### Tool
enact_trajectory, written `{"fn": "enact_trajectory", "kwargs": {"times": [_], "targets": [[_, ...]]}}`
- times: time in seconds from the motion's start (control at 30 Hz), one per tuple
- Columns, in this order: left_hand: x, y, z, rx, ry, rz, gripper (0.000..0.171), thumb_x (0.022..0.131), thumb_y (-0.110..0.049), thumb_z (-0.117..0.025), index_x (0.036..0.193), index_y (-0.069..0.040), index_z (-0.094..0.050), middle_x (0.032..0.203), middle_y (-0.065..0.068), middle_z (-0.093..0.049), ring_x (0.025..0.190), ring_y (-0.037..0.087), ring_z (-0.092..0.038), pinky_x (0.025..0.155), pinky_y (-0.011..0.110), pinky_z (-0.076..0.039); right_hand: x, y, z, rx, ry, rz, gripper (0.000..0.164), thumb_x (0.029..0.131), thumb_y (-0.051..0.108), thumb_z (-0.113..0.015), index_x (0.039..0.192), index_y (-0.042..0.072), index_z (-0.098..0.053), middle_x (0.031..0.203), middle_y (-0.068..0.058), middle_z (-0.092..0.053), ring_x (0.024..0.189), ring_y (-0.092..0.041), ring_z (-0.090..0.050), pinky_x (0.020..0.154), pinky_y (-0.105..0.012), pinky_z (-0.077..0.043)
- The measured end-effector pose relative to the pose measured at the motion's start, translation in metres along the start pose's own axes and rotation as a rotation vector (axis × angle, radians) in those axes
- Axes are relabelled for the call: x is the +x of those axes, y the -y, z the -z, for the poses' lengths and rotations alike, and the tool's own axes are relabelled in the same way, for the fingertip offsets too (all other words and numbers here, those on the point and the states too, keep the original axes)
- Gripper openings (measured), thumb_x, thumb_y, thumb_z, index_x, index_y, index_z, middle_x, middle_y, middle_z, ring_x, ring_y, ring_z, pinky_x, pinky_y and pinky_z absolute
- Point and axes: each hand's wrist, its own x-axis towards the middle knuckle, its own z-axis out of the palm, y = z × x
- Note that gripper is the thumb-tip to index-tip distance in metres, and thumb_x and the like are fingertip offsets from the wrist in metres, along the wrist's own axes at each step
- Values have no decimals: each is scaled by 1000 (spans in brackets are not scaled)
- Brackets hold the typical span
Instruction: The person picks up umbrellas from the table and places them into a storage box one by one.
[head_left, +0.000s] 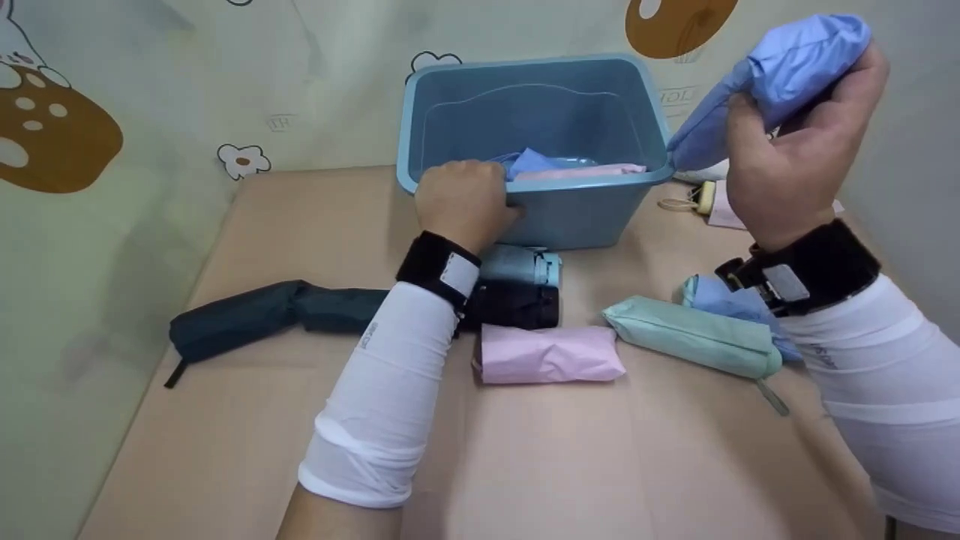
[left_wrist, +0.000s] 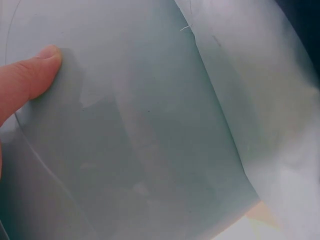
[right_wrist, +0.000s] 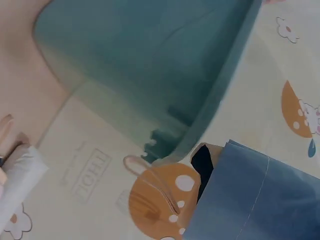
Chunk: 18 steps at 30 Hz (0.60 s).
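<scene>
1. A folded blue umbrella [head_left: 810,64] is held up at the right of the bin, tilted, its lower end overlapping the right rim in the head view; whether they touch, I cannot tell.
2. The right hand [head_left: 799,161] grips it, thumb on the near side. In the right wrist view a cord loop [right_wrist: 155,185] hangs near its dark end.
3. The left hand [head_left: 461,202] grips the front rim of the blue-grey bin [head_left: 577,214], fingers hooked over the edge and thumb on the outer wall.
4. Inside the bin lie a blue piece [head_left: 534,162] and a pink piece [head_left: 581,172].
5. Before the bin, from far to near, lie a light blue umbrella [head_left: 510,264], a black umbrella [head_left: 517,304] and a pink umbrella [head_left: 551,355].
6. To the right, a mint umbrella [head_left: 694,336] lies in front of another blue bundle [head_left: 739,306]; a yellow handle [head_left: 706,198] shows beside the bin.
7. A dark green bundle [head_left: 236,319] lies at left on the brown table [head_left: 540,465], partly behind the left forearm.
8. Behind stands a patterned wall [head_left: 330,90].
</scene>
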Motion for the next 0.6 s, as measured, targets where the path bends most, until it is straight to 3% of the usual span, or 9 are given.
{"fn": "enact_trajectory", "kwargs": {"times": [0.17,0.27,0.4,0.6], "targets": [[0,0,0,3,2,6,50,87,-55,-79,67,-20,-49,74,-1,-67,69,20,-61,62,42,-54,-4,-3,-11,69,23,-26,71,77,-18,-50,142,-12,-24,117,-12,-47,112,-26,-47,100,-35,-43],[-1,-1,0,-1,-2,5,50,87,-55,-79,67,-19,-49,71,-2,-64,68,19,-59,60,39,-49,-11,-10,-15,45,100,-66,79,81,-18,-52,149,-13,-13,130,-12,-42,120,-24,-44,106,-34,-42],[-2,-2,-1,-12,-6,-2,51,87,-55,-79,66,-20,-48,68,-4,-58,66,18,-55,58,36,-41,-18,-21,-17,-7,209,-98,80,85,-16,-53,151,-12,-9,143,-12,-36,129,-22,-41,116,-35,-39],[-3,-3,0,-9,-6,-1,53,87,-56,-79,66,-19,-48,66,-5,-51,65,18,-52,56,35,-36,-21,-36,-16,-68,308,-152,81,86,-13,-55,155,-6,-13,138,-8,-39,128,-20,-42,115,-31,-37]]}}
